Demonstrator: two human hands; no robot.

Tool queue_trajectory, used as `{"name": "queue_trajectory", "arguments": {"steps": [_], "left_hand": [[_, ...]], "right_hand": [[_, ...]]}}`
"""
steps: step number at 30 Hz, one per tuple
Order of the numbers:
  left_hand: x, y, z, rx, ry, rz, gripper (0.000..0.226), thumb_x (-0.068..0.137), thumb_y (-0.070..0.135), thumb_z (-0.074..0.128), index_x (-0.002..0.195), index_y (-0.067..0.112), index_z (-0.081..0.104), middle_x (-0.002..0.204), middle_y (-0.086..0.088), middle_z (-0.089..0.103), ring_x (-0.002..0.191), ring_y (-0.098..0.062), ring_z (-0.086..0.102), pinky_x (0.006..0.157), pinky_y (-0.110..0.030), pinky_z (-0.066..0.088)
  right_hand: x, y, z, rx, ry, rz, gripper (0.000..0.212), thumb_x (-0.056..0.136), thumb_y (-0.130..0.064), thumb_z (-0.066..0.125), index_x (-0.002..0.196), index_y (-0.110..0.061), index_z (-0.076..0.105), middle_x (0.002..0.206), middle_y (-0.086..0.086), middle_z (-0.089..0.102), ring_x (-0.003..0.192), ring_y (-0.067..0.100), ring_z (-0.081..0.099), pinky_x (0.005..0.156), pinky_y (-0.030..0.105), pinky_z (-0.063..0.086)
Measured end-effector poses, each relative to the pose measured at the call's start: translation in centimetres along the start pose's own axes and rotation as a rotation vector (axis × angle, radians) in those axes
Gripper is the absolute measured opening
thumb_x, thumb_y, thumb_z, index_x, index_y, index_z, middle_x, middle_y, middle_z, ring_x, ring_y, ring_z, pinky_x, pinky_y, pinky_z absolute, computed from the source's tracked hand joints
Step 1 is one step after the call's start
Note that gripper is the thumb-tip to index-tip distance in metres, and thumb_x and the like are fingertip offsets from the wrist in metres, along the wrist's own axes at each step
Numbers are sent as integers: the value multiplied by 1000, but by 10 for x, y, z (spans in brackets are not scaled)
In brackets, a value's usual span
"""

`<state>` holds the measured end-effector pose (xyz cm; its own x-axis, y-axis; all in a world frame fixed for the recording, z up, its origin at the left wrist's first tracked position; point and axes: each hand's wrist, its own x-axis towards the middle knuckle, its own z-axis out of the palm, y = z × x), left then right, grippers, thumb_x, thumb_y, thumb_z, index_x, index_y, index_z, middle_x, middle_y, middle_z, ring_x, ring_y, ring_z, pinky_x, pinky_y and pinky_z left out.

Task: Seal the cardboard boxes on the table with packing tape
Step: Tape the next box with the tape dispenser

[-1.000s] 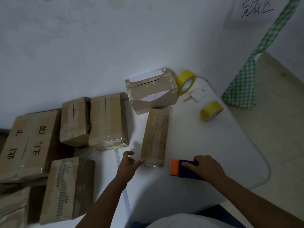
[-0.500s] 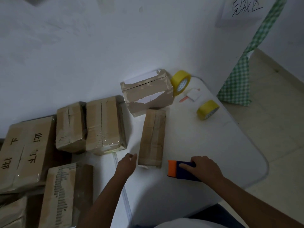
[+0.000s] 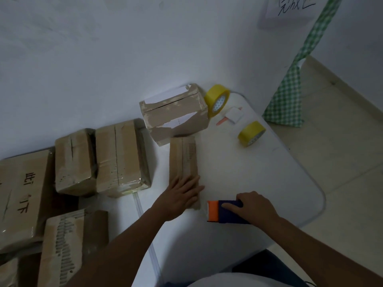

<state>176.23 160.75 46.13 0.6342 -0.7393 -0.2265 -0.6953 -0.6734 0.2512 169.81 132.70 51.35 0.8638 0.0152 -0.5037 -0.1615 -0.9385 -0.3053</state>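
A long narrow cardboard box (image 3: 182, 158) lies on the white table (image 3: 259, 179), pointing away from me. My left hand (image 3: 182, 195) rests flat on its near end with fingers straight. My right hand (image 3: 255, 206) grips a blue and orange tape dispenser (image 3: 221, 211) that sits on the table just right of the box's near end. Two yellow tape rolls sit at the back right: one (image 3: 217, 101) leaning by a torn box (image 3: 176, 114), one (image 3: 251, 133) lying flat.
Several taped cardboard boxes (image 3: 122, 156) lie at the left, some stacked beyond the table's seam (image 3: 143, 212). A small white paper pad (image 3: 234, 114) sits between the tape rolls. A green checked cloth (image 3: 290, 96) hangs at the right over the tiled floor.
My left hand moved from beside the narrow box's near corner onto its top and now lies flat on it. My right hand stayed on the dispenser. The camera tilted slightly.
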Motion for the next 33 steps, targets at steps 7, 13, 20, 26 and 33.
{"name": "queue_trajectory", "arguments": {"steps": [7,13,20,26,33], "left_hand": [[-1,-6,13,89,25,-5,51,108,47,17,156,38,4,165,4,7,152,-17,-5,120,-41,-4],[-3,2,9,48,13,-11,59,103,60,16,156,40,-1,165,1,1,152,-20,-10,119,-46,-5],[-6,19,22,45,63,-117,55,104,56,19,156,36,18,165,-4,9,152,-27,0,117,-53,8],[-7,31,25,54,73,-165,50,105,55,19,152,40,29,165,-8,12,152,-30,2,118,-52,5],[-4,46,30,35,122,-258,51,103,57,23,152,42,18,165,-7,11,152,-30,2,117,-50,5]], "right_hand": [[3,15,-19,153,-67,-70,69,76,-80,44,70,-13,60,66,2,59,60,14,56,59,29,43],[4,11,-19,-188,77,-180,57,84,-76,38,83,-20,51,72,-5,52,65,13,48,58,26,34],[2,19,-31,-171,86,-300,42,87,-64,45,92,-23,51,86,-5,52,78,13,45,70,27,36],[6,11,-26,-243,95,-252,47,96,-54,42,115,-12,55,112,6,60,105,24,52,97,34,35],[14,2,-14,-255,92,-181,50,96,-58,39,103,-12,57,102,8,65,90,24,58,82,34,42]]}}
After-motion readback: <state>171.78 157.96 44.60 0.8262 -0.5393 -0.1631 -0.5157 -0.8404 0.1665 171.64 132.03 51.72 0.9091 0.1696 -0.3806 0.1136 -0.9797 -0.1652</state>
